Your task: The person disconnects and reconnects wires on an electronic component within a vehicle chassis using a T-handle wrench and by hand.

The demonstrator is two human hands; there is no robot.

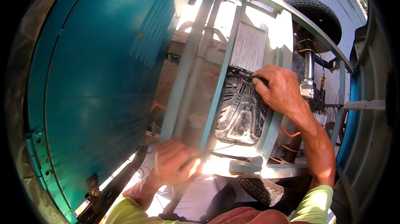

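My right hand reaches in from the right, its thumb and fingers pinched together at the joint between two units. One unit is a ribbed silver heat sink; the other is a black, slotted housing with a fan-like cover. Dark wires or connectors run beside the fingertips, but what they grip is too small to make out. Low and to the left, my left hand is smeared by motion near the frame's near crossbar. Its fingers and anything in them cannot be read.
A green metal frame surrounds the units. At left stands a large teal panel with a hinge. Tyres lie at the far right and below the near bar. A shiny shock absorber and an orange cable are to the right.
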